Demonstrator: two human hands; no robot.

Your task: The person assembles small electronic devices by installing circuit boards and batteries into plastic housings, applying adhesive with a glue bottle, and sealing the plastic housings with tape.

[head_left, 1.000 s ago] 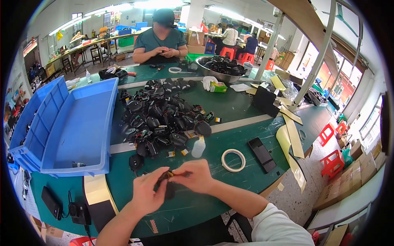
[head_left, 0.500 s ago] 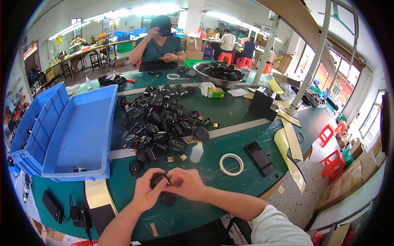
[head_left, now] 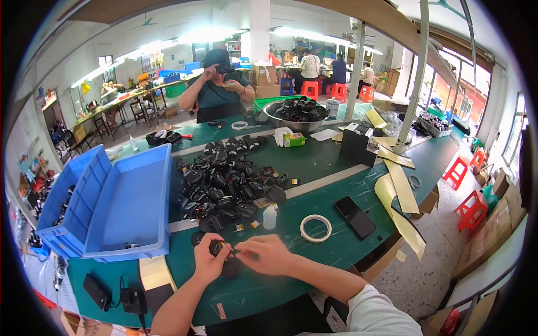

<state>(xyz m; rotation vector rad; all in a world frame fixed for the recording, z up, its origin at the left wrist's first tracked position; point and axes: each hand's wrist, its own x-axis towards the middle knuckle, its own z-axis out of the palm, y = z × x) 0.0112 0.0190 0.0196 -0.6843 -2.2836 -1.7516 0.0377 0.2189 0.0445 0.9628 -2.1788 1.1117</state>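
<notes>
My left hand is closed around a small black electronic part with a yellowish patch on it. Just to the right of that part is my right hand, slightly apart from it. Its fingers are bent, but motion smears their tips, so I cannot tell whether anything is between them. Beyond both hands spreads a heap of black plastic electronic parts, with thin wires and small silvery battery packs among them. A small translucent white bottle stands at the heap's near right edge.
Blue plastic bins stand at the left. On the green table lie a tape roll, a black phone and a black adapter. A metal bowl of black parts sits far off, near a person across the table.
My hands have separated; the right has drawn back from the black part, which stays in my left. The whole view has shifted slightly. The person opposite has raised their lower hand.
</notes>
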